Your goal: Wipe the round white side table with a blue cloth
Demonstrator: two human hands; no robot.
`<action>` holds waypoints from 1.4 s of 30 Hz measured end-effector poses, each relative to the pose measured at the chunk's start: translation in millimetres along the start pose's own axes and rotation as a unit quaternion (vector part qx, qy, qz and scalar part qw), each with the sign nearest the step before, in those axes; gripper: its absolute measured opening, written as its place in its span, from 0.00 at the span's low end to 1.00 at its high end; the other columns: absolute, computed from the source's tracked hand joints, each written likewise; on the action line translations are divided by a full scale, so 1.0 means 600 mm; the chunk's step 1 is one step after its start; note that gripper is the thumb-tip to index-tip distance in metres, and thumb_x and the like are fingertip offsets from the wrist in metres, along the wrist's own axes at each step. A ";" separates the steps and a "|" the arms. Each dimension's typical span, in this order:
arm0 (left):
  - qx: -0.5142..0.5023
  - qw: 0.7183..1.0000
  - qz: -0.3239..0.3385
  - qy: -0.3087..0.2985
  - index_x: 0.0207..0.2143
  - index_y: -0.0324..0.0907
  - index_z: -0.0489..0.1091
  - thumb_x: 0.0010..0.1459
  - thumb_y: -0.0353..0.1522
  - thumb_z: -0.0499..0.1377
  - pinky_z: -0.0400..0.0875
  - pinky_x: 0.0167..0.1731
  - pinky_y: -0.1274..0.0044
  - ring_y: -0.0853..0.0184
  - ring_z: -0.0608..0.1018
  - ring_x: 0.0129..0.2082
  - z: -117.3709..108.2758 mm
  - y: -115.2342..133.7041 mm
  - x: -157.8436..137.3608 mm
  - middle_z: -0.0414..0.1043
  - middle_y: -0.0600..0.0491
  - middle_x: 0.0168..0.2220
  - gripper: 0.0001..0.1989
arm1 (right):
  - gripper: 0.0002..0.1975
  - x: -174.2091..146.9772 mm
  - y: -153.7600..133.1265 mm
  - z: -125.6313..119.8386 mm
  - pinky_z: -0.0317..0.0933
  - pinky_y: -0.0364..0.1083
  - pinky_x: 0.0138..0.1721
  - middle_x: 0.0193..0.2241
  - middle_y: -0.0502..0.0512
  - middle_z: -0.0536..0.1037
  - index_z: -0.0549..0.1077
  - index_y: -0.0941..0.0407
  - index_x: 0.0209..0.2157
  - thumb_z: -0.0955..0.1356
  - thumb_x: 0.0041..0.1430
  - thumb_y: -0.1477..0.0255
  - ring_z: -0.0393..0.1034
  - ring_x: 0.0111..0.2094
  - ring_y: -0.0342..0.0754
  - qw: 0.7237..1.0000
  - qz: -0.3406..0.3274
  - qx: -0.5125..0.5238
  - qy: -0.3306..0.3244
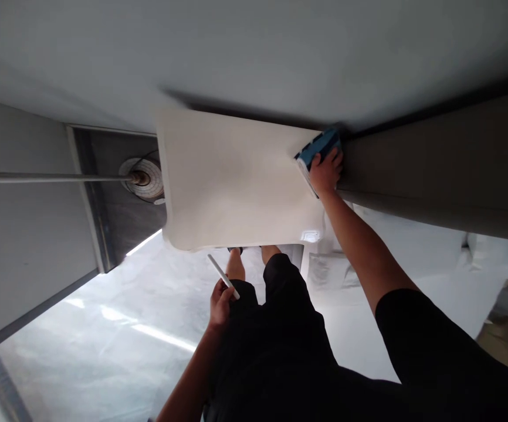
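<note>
In my left hand (pixel 220 305), held low before my dark shorts, is a slim white stick (pixel 222 275) gripped near its lower end. It could be a pen or a tube; its kind does not show. My right arm reaches forward to the far right corner of a cream tabletop (pixel 232 181). There my right hand (pixel 325 172) is closed around a blue patterned object with a pale edge (pixel 319 146), tilted at the corner beside the wall. Whether this is a packet or a box I cannot tell.
A grey wall (pixel 254 53) runs behind the tabletop. To the right is a dark brown panel (pixel 439 164). On the left, a metal pole (pixel 51 177) rises from a round patterned base (pixel 144 176). Glossy pale floor (pixel 126 310) lies below, with my legs near the table.
</note>
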State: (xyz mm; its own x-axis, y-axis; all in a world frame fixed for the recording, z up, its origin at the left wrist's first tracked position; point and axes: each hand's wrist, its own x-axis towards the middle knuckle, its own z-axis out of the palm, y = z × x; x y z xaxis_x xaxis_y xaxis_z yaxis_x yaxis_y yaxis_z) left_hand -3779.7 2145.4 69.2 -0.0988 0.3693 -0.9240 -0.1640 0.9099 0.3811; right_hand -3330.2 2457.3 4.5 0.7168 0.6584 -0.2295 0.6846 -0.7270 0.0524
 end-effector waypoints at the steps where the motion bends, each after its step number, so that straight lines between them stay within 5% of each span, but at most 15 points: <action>1: 0.002 1.000 0.001 -0.004 0.40 0.41 0.77 0.48 0.42 0.74 0.70 0.27 0.76 0.68 0.74 0.25 0.001 0.001 -0.002 0.73 0.57 0.27 0.21 | 0.41 0.013 -0.021 -0.001 0.65 0.82 0.64 0.79 0.87 0.48 0.50 0.63 0.83 0.54 0.82 0.53 0.63 0.72 0.80 0.999 0.036 0.000 -0.008; 4: 0.002 1.000 0.004 -0.008 0.42 0.43 0.78 0.49 0.42 0.73 0.70 0.28 0.75 0.67 0.74 0.26 0.002 0.002 -0.009 0.72 0.57 0.27 0.20 | 0.39 0.033 -0.068 -0.002 0.57 0.89 0.65 0.80 0.86 0.46 0.48 0.59 0.84 0.52 0.83 0.53 0.57 0.76 0.83 0.996 0.086 0.021 -0.002; 10: -0.013 1.000 0.006 -0.013 0.40 0.45 0.77 0.48 0.43 0.72 0.70 0.27 0.75 0.67 0.73 0.26 -0.021 -0.011 -0.016 0.73 0.56 0.28 0.19 | 0.37 0.023 -0.135 -0.004 0.43 0.96 0.62 0.81 0.80 0.43 0.47 0.57 0.84 0.47 0.83 0.58 0.39 0.81 0.87 0.991 -0.007 0.132 0.020; 18: -0.043 0.999 -0.007 0.017 0.44 0.41 0.78 0.47 0.43 0.73 0.68 0.27 0.75 0.68 0.72 0.25 -0.062 -0.035 -0.026 0.72 0.57 0.28 0.24 | 0.37 -0.146 -0.337 0.010 0.28 0.96 0.65 0.84 0.73 0.37 0.52 0.57 0.84 0.56 0.82 0.59 0.28 0.82 0.86 0.990 -0.126 0.064 0.019; 23: -0.062 0.997 0.002 0.035 0.48 0.39 0.78 0.46 0.43 0.74 0.68 0.28 0.75 0.68 0.72 0.27 -0.080 -0.036 -0.043 0.72 0.56 0.29 0.28 | 0.34 -0.258 -0.495 0.018 0.23 0.93 0.68 0.85 0.70 0.39 0.55 0.62 0.82 0.60 0.84 0.62 0.21 0.83 0.82 0.922 -0.345 0.173 -0.031; 28: -0.072 0.995 -0.015 0.064 0.54 0.39 0.76 0.49 0.45 0.72 0.66 0.28 0.76 0.68 0.72 0.27 -0.104 -0.060 -0.055 0.72 0.58 0.30 0.33 | 0.32 -0.272 -0.576 -0.012 0.14 0.85 0.72 0.84 0.57 0.48 0.63 0.65 0.76 0.68 0.83 0.61 0.18 0.83 0.76 0.843 -0.513 0.146 -0.073; 32: -0.084 0.994 -0.013 0.075 0.54 0.41 0.75 0.51 0.44 0.70 0.66 0.28 0.74 0.68 0.70 0.26 -0.110 -0.076 -0.061 0.70 0.59 0.29 0.30 | 0.29 -0.311 -0.555 -0.016 0.11 0.84 0.73 0.84 0.56 0.51 0.67 0.65 0.74 0.70 0.81 0.65 0.24 0.83 0.76 0.838 -0.530 0.111 -0.060; 37: -0.081 0.993 0.027 0.080 0.43 0.44 0.73 0.51 0.43 0.70 0.67 0.29 0.72 0.67 0.69 0.28 -0.100 -0.068 -0.072 0.68 0.57 0.29 0.20 | 0.27 -0.504 -0.430 0.016 0.19 0.84 0.77 0.82 0.52 0.58 0.72 0.57 0.73 0.69 0.79 0.63 0.28 0.84 0.77 0.798 -0.584 0.090 -0.118; 42: -0.098 0.984 0.076 0.132 0.51 0.43 0.73 0.52 0.42 0.71 0.70 0.33 0.73 0.67 0.73 0.31 -0.107 -0.042 -0.081 0.71 0.57 0.33 0.27 | 0.28 -0.649 -0.321 0.046 0.24 0.73 0.82 0.83 0.42 0.55 0.67 0.47 0.77 0.63 0.82 0.61 0.31 0.85 0.68 0.767 -0.607 0.094 -0.187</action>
State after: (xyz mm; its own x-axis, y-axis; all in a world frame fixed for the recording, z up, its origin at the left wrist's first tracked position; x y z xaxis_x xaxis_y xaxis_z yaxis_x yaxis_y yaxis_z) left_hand -3833.8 2092.4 106.3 -0.3832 0.4123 -0.8266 -0.3115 0.7848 0.5358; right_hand -3744.8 2335.4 57.0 -0.5460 0.7957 -0.2622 0.7608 0.3399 -0.5529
